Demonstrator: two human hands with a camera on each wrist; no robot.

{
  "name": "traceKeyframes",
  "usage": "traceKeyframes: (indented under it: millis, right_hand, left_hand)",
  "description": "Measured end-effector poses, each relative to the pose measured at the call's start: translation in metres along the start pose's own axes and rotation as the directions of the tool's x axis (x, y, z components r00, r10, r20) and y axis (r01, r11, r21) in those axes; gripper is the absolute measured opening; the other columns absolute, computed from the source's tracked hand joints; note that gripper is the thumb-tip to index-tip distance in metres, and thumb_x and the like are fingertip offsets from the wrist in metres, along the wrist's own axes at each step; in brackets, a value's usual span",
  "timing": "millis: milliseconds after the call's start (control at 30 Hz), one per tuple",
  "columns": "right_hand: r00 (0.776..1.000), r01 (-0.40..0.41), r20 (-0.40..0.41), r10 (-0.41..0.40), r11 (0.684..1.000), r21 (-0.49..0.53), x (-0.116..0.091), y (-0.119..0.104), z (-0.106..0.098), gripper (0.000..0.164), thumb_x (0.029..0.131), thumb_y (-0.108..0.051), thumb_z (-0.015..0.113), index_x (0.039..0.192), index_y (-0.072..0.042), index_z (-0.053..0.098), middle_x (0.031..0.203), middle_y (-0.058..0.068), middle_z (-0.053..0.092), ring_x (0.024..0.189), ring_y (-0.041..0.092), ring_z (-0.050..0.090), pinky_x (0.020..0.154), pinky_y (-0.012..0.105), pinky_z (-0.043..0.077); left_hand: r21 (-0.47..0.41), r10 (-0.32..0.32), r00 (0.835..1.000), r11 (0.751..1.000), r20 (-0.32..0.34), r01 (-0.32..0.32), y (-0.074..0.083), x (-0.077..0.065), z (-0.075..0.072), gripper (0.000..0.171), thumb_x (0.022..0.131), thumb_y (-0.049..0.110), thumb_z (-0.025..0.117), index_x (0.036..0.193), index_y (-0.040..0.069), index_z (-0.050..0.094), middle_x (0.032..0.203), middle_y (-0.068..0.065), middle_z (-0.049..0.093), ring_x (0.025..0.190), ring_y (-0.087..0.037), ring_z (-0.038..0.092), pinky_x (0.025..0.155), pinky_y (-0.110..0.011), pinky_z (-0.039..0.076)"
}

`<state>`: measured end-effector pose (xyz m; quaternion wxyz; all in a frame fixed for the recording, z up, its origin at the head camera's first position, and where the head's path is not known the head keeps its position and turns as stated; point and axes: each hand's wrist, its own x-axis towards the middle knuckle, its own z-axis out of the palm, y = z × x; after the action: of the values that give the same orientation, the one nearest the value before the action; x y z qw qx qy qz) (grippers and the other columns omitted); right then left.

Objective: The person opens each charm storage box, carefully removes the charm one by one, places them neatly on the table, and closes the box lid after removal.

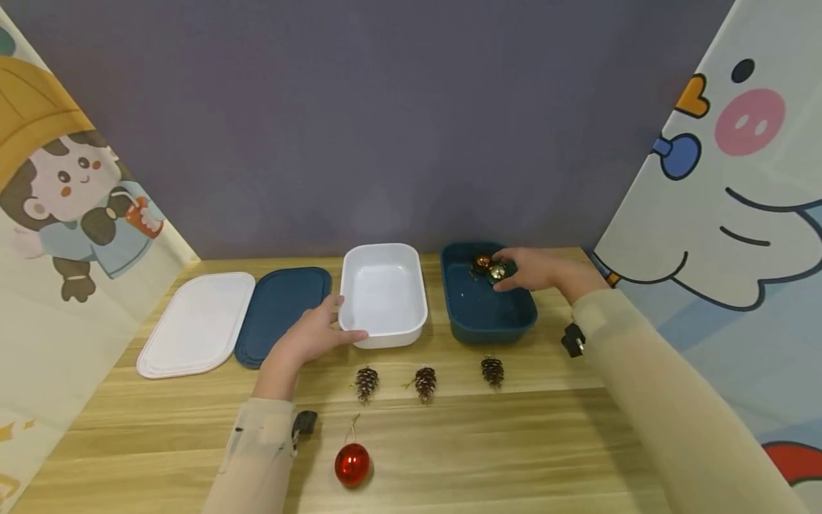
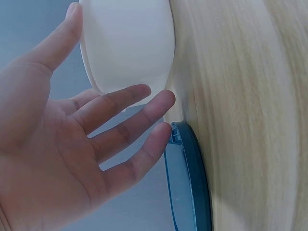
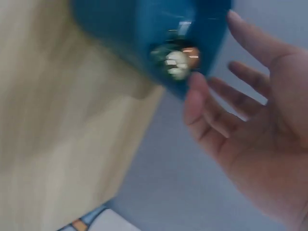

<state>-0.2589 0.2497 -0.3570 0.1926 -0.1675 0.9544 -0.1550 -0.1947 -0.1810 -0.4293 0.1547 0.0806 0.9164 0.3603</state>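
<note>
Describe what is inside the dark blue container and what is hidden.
The dark blue container holds a gold ball and a copper ball at its far end, plus something green. Whatever the right hand covers cannot be seen.

Right wrist view: ornaments (image 3: 178,62) blurred, exact number indeterminate; blue container (image 3: 110,21) cropped by the upper edge. Head view: right fingers (image 1: 507,254) partly conceal the ornaments. Left wrist view: white container (image 2: 127,43) cropped at top, blue lid (image 2: 198,185) at bottom.

The gold bauble (image 1: 497,272) and red bauble (image 1: 352,465) look mirror-glossy, the pine cones (image 1: 425,384) rough, the white tub (image 1: 389,341) and blue tub (image 1: 491,334) smooth plastic, the bench (image 1: 514,442) wood-grained.
</note>
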Motion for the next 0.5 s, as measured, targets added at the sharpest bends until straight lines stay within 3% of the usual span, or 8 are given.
traceKeyframes:
  millis: [200, 333, 500]
  right_hand:
    - [0.995, -0.009, -0.101, 0.000, 0.996, -0.087, 0.020, 0.020, 0.023, 0.075, 0.102, -0.029, 0.074, 0.162, 0.003, 0.040, 0.167, 0.031, 0.038, 0.154, 0.054, 0.035, 0.124, 0.066, 0.036]
    - [0.988, -0.080, -0.138, 0.062, 0.989, -0.125, 0.030, 0.026, 0.033, 0.074, 0.103, -0.029, 0.073, 0.163, -0.003, 0.040, 0.167, 0.028, 0.040, 0.155, 0.059, 0.028, 0.122, 0.069, 0.036]
    - [0.979, -0.124, -0.179, 0.100, 0.985, -0.124, 0.036, 0.033, 0.041, 0.064, 0.102, -0.027, 0.073, 0.158, -0.006, 0.050, 0.150, 0.026, 0.061, 0.151, 0.061, 0.031, 0.117, 0.071, 0.040]
  left_hand:
    - [0.004, 0.000, 1.000, 1.000, 0.002, 0.000, 0.000, 0.000, 0.001, 0.109, 0.093, 0.054, 0.079, 0.168, 0.001, 0.020, 0.164, -0.029, 0.045, 0.154, -0.046, 0.043, 0.121, -0.063, 0.042]
    - [-0.003, 0.000, 1.000, 1.000, 0.003, 0.000, 0.000, 0.000, 0.001, 0.108, 0.094, 0.053, 0.079, 0.168, 0.002, 0.020, 0.164, -0.029, 0.045, 0.154, -0.046, 0.042, 0.121, -0.063, 0.042]
    - [-0.015, 0.007, 1.000, 1.000, 0.007, -0.007, 0.000, 0.001, 0.001, 0.110, 0.093, 0.055, 0.080, 0.168, 0.002, 0.020, 0.164, -0.029, 0.045, 0.154, -0.046, 0.042, 0.121, -0.062, 0.042]
